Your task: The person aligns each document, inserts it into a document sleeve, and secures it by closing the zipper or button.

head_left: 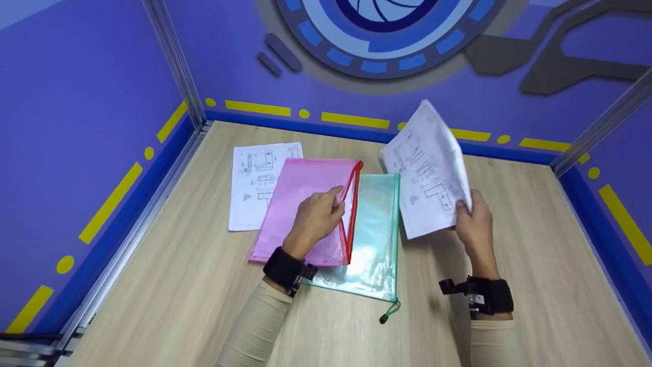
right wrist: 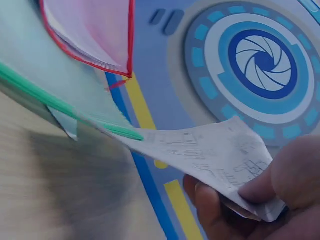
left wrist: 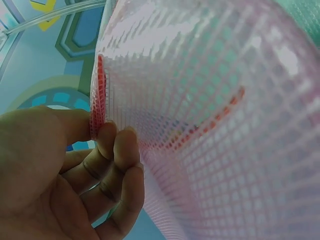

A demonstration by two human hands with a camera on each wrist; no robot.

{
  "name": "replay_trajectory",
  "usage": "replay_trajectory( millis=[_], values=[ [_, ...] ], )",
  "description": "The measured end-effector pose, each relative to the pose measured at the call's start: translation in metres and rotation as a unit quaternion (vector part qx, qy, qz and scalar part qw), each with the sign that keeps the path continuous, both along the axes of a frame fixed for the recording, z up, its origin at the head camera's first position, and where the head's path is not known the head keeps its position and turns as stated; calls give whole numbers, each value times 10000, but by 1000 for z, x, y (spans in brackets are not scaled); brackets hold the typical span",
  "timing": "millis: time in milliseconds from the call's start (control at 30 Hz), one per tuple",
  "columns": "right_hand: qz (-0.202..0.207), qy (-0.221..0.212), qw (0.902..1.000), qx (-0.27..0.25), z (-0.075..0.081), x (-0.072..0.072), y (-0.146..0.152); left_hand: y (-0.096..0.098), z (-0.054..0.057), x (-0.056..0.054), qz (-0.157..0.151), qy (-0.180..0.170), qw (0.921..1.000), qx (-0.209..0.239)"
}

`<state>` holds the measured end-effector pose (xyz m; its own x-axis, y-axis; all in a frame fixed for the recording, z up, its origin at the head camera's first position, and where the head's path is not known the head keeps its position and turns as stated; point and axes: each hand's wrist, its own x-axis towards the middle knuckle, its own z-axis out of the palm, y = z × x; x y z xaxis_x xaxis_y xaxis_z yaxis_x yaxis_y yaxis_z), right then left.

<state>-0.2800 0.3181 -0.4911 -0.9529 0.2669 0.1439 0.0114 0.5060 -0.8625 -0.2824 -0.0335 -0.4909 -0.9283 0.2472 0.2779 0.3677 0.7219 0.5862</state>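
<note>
White printed paper lay at the far left of the wood-patterned table in the head view, partly covered by a pink pouch. The left wrist view brought out what the head view did not: the pouch's gridded, see-through wall. To the right came a green pouch, partly beneath the pink one, and only the head view showed its green cord with a black end. The right wrist view showed more plainly a small red tab at the pink pouch's corner.

The left hand was nearly closed, thumb and fingertips pinching the red-edged rim of the pink pouch, whose mouth gaped on its right side. The right hand gripped the raised paper between thumb and fingers, near its lower right corner — tilted, beside the green pouch; whether the two touched, I could not tell.

Counted: two pouches, two lots of paper — one flat, one held, the sheets in each hard to number — two hands and two black wrist straps.
</note>
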Motion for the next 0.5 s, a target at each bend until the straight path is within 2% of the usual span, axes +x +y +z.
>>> replay_trajectory(
  millis=[100, 167, 233, 333, 500],
  values=[
    [47, 19, 9955, -950, 2, 1, 3, 0, 0, 0, 76, -8, 9999, 96],
    [88, 10, 9877, -1563, 3, 2, 5, -1, 2, 0, 123, -15, 9998, 147],
    [58, 50, 9808, -1950, 4, 2, 6, -1, 3, -1, 154, -24, 9997, 180],
    [-45, 128, 9742, -2253, 5, 2, 7, -2, 4, -3, 172, -34, 9997, 198],
    [20, 8, 9732, -2302, -1, 6, 7, -2, 2, -2, 207, -46, 9995, 216]
  ],
)
